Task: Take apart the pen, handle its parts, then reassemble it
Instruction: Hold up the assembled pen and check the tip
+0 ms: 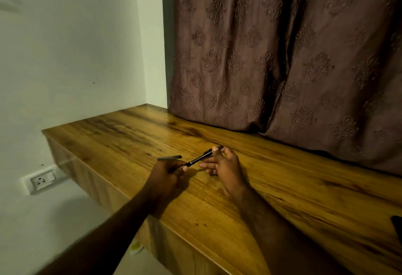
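Observation:
A slim black pen body (pixel 201 157) slants up to the right above the wooden table (pixel 282 187). My left hand (pixel 167 173) pinches its lower left end with curled fingers. Thumb and fingers of my right hand (pixel 224 163) pinch its upper right part. A short dark pen part, probably the cap (pixel 169 157), lies flat on the table just beyond my left hand, apart from the pen body. Whether the pen's tip is exposed is hidden by my left fingers.
A patterned brown curtain (pixel 282 57) hangs down to the table's back edge on the right. The table's left edge (pixel 97 179) drops off beside a white wall with a socket (pixel 41 180). A dark object (pixel 397 227) pokes in at the right border.

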A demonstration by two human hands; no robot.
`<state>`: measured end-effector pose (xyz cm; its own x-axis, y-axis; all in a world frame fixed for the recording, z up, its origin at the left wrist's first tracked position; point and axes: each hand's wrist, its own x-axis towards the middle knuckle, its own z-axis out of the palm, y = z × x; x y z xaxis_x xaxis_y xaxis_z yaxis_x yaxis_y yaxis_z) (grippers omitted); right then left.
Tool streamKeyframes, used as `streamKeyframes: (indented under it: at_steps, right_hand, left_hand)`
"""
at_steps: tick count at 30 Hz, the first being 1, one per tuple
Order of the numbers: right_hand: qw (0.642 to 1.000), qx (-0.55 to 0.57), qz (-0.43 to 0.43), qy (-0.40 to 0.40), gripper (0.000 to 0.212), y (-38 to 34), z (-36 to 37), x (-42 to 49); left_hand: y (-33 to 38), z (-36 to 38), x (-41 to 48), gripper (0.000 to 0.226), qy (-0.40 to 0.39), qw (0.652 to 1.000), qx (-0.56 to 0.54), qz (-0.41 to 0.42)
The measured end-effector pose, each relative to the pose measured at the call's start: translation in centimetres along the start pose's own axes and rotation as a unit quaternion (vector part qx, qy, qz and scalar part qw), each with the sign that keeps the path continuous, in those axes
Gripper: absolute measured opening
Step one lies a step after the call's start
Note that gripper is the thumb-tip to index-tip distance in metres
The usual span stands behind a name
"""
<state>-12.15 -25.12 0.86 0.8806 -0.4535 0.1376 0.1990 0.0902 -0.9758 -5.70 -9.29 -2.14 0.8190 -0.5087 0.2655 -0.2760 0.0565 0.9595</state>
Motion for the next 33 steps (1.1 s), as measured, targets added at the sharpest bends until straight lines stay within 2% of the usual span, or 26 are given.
streamKeyframes:
  at_steps: [2, 4, 6, 8, 10, 13, 18, 24, 30, 33]
  right_hand:
    - [0.999, 0.049, 0.018, -0.003, 0.018, -0.3, 0.5, -0.4]
    - [0.988, 0.146, 0.041, -0.004, 0.02, -0.9, 1.2, -0.9]
    - [0.971, 0.231, 0.056, 0.003, 0.026, -1.6, 2.0, -1.3]
    - [0.962, 0.266, 0.064, 0.018, 0.036, -2.2, 2.6, -1.5]
    - [0.96, 0.273, 0.057, 0.032, 0.044, -2.8, 3.0, -1.2]
    - [0.959, 0.278, 0.026, 0.055, 0.056, -4.0, 2.5, -0.2]
    - [0.948, 0.315, 0.008, 0.043, 0.062, -4.9, 1.3, 1.4]
    - [0.959, 0.283, -0.01, -0.015, 0.06, -4.9, 1.6, 1.8]
    - [0.968, 0.25, -0.006, -0.009, 0.053, -4.6, 1.3, 1.6]
    - [0.967, 0.256, -0.002, -0.007, 0.054, -4.6, 1.1, 1.4]
  left_hand:
    - [0.5, 1.1, -0.9, 0.012, -0.002, 0.993, -0.102, -0.067]
    - [1.0, 2.2, -1.5, 0.02, -0.018, 0.984, -0.161, -0.08]
    - [1.3, 3.0, -2.0, 0.024, -0.009, 0.985, -0.159, -0.066]
    - [1.5, 3.4, -2.4, 0.023, 0.017, 0.988, -0.135, -0.067]
    - [1.7, 3.3, -2.3, 0.026, 0.022, 0.994, -0.09, -0.061]
    - [1.6, 2.9, -2.0, 0.015, 0.027, 0.995, -0.063, -0.069]
    - [1.2, 2.9, -1.6, 0.004, 0.053, 0.981, -0.151, -0.11]
    - [1.6, 2.9, -0.9, 0.015, 0.085, 0.967, -0.196, -0.142]
    - [3.0, 3.3, -1.3, 0.02, 0.037, 0.973, -0.168, -0.153]
    - [3.4, 4.3, -1.1, 0.021, 0.053, 0.985, -0.056, -0.156]
